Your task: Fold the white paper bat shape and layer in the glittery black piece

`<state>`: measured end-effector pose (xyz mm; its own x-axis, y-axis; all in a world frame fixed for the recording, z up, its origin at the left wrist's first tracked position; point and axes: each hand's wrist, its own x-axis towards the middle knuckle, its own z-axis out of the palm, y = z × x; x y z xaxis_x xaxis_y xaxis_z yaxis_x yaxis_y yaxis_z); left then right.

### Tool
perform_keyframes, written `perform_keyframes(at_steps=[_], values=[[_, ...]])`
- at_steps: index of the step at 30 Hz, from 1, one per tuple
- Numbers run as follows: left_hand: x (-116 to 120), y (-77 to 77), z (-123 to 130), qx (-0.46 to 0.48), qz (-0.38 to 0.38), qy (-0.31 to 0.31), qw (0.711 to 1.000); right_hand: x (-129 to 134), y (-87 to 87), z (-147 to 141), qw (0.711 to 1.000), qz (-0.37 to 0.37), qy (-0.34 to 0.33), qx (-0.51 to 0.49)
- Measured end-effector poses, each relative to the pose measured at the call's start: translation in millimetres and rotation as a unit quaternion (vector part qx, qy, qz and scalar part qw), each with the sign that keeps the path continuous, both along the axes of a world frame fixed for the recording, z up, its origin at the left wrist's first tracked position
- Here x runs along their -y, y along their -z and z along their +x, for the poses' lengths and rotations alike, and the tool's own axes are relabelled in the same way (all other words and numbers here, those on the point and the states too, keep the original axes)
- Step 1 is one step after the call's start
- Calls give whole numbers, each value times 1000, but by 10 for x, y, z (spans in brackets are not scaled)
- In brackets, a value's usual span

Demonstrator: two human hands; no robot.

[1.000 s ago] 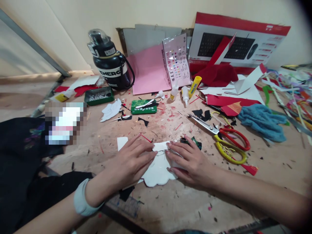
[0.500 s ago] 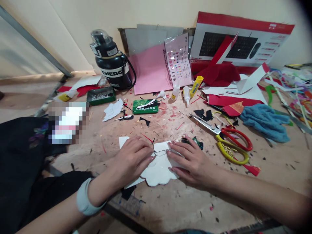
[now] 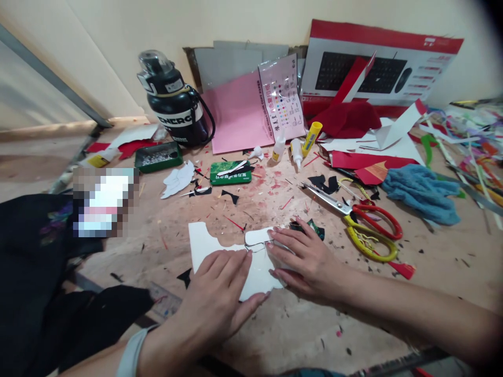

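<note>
head camera | from wearer's head | facing forward, down | hands (image 3: pixel 314 265) near, table (image 3: pixel 298 330) below, wall (image 3: pixel 243 21) beyond

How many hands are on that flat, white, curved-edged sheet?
2. The bare left hand covers the near-left part of the flat, white, curved-edged sheet; the bare right hand lies on its right side, beside the thin black lines. No other hand shows.
</note>
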<state>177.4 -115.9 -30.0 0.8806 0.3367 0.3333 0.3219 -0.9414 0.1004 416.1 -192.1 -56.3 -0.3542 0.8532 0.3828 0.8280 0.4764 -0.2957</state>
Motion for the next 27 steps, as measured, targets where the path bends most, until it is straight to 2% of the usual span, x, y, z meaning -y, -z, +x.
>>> perform_keyframes(at_steps=[7,20,27], values=[[-1,41,-17,-41,-20,-12,999,3,28,0,1000,5,-4,-1],[-17,30,-34,-36,-14,-4,999,5,42,4,1000,5,-5,5],[-168,-34,41,-11,-26,12,1000,1,30,-1,1000,3,-3,3]])
